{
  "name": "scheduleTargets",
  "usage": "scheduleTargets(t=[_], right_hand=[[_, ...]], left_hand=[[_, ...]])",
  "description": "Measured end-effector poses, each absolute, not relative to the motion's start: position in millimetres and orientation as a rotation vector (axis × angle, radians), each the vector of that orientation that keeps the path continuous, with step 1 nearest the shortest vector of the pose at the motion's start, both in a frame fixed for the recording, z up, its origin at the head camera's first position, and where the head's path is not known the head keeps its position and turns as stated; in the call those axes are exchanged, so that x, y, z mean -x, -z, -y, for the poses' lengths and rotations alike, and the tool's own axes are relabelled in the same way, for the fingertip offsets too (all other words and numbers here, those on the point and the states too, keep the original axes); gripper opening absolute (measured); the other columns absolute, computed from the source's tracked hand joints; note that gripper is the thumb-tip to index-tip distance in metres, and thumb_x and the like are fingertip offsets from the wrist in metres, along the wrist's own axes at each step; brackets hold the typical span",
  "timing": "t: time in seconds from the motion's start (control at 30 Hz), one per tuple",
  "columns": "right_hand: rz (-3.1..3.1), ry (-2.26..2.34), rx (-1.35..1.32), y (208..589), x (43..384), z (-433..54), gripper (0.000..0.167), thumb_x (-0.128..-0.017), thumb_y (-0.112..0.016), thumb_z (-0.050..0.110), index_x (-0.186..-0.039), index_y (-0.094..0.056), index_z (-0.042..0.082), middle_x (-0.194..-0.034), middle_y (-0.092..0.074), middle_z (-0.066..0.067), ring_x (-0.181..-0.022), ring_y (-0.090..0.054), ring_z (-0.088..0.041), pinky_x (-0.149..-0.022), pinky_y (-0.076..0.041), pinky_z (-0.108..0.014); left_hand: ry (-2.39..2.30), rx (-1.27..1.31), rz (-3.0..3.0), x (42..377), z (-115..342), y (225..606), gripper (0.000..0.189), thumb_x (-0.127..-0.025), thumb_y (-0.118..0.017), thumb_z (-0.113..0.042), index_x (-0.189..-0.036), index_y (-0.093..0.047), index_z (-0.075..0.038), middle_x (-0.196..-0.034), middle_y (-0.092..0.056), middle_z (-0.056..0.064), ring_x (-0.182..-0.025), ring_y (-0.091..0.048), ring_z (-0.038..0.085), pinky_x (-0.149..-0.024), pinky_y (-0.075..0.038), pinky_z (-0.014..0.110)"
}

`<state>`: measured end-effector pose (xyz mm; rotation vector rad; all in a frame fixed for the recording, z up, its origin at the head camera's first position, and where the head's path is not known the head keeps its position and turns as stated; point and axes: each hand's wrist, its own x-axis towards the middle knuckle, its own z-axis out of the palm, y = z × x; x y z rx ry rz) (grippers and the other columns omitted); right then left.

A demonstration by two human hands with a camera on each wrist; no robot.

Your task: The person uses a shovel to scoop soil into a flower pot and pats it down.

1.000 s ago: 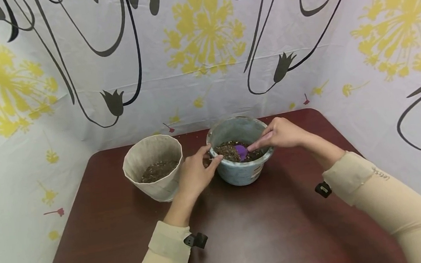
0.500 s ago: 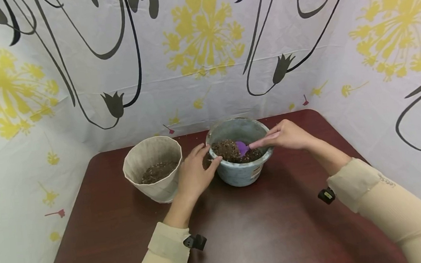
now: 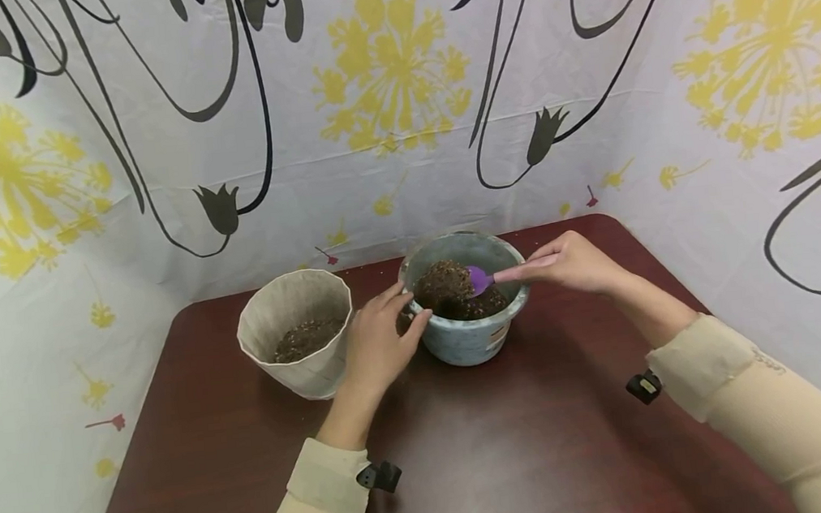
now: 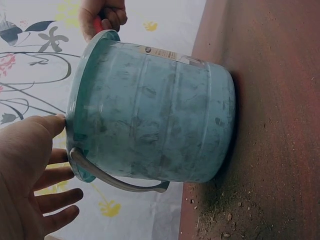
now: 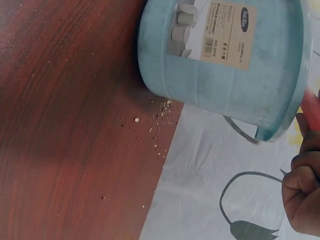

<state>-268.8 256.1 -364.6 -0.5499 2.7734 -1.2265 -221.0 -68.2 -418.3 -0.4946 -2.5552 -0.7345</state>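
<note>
A blue-grey bucket (image 3: 471,339) of dark soil (image 3: 479,306) stands near the table's back edge. My right hand (image 3: 578,265) grips the pink handle of a small trowel (image 3: 481,280) over the bucket's right rim. The trowel's purple blade carries a heap of soil (image 3: 445,283) inside the bucket. At the left rim rests my left hand (image 3: 380,342), thumb and index fingertips touching the edge, the other fingers loosely extended in the left wrist view. Just left of that hand is a cream plant pot (image 3: 318,370) with some soil (image 3: 308,339) in the bottom.
The dark red-brown table (image 3: 486,445) backs onto a white patterned cloth (image 3: 404,184), which also hangs at both sides. Loose soil crumbs (image 4: 230,215) are scattered on the table beside the bucket. A thin handle (image 4: 115,181) hangs down the bucket's side.
My right hand has shifted right, bringing the trowel up out of the soil with a heap on its blade. The left hand keeps its place at the rim.
</note>
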Motion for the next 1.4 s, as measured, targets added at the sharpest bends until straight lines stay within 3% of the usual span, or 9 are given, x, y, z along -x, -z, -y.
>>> scheduleTargets(t=[0.1,0.3,0.53,0.67,0.9,1.13,1.4], right_hand=[[-2.78,1.236,0.521,365,267,-258,0.018,-0.09,-0.076,0.042,-0.104,-0.082,0.032,-0.094,-0.078,0.006,-0.058,-0.034,-0.004,-0.046,-0.027,-0.027],[-2.758,1.27,0.483,367,265,-263,0.018,-0.089,-0.076,0.045,-0.102,-0.082,0.035,-0.091,-0.078,0.006,-0.058,-0.028,-0.004,-0.046,-0.022,-0.029],[-2.757,1.29,0.473,367,262,-262,0.015,-0.093,-0.074,0.035,-0.104,-0.083,0.029,-0.097,-0.078,0.008,-0.07,-0.051,-0.002,-0.051,-0.033,-0.024],[-2.785,1.276,0.489,370,264,-262,0.014,-0.094,-0.073,0.028,-0.105,-0.083,0.026,-0.097,-0.078,0.006,-0.071,-0.053,-0.001,-0.052,-0.034,-0.022],[-2.758,1.296,0.51,371,265,-261,0.016,-0.092,-0.074,0.04,-0.104,-0.082,0.033,-0.096,-0.078,0.008,-0.069,-0.048,-0.002,-0.053,-0.037,-0.022],[-2.73,1.326,0.49,366,264,-260,0.021,-0.09,-0.075,0.047,-0.103,-0.083,0.033,-0.098,-0.078,0.008,-0.093,-0.067,-0.008,-0.071,-0.053,-0.028],[-2.739,1.339,0.454,358,267,-256,0.023,-0.088,-0.075,0.05,-0.102,-0.083,0.034,-0.098,-0.078,0.008,-0.095,-0.067,-0.01,-0.071,-0.052,-0.028]], left_hand=[[0.693,0.503,2.538,221,69,419,0.045,-0.095,-0.067,-0.046,-0.121,-0.075,-0.01,-0.135,-0.066,0.005,-0.122,-0.062,0.03,-0.1,-0.049,0.049],[0.652,0.514,2.52,220,69,421,0.042,-0.095,-0.068,-0.044,-0.118,-0.076,-0.01,-0.132,-0.067,0.007,-0.119,-0.064,0.03,-0.098,-0.05,0.048],[0.633,0.522,2.501,219,68,421,0.041,-0.095,-0.07,-0.043,-0.116,-0.077,-0.009,-0.13,-0.069,0.007,-0.117,-0.065,0.03,-0.095,-0.051,0.048],[0.63,0.525,2.492,218,68,421,0.039,-0.094,-0.07,-0.042,-0.115,-0.077,-0.01,-0.129,-0.069,0.006,-0.116,-0.066,0.029,-0.093,-0.052,0.048],[0.617,0.554,2.467,218,70,421,0.038,-0.094,-0.071,-0.041,-0.114,-0.077,-0.009,-0.128,-0.07,0.007,-0.115,-0.066,0.029,-0.095,-0.052,0.049],[0.622,0.57,2.417,220,75,419,0.036,-0.093,-0.073,-0.037,-0.114,-0.077,-0.008,-0.124,-0.071,0.006,-0.113,-0.067,0.028,-0.096,-0.051,0.05],[0.577,0.517,2.376,222,90,414,0.034,-0.092,-0.074,-0.034,-0.112,-0.077,-0.007,-0.122,-0.072,0.008,-0.116,-0.065,0.03,-0.094,-0.051,0.05]])
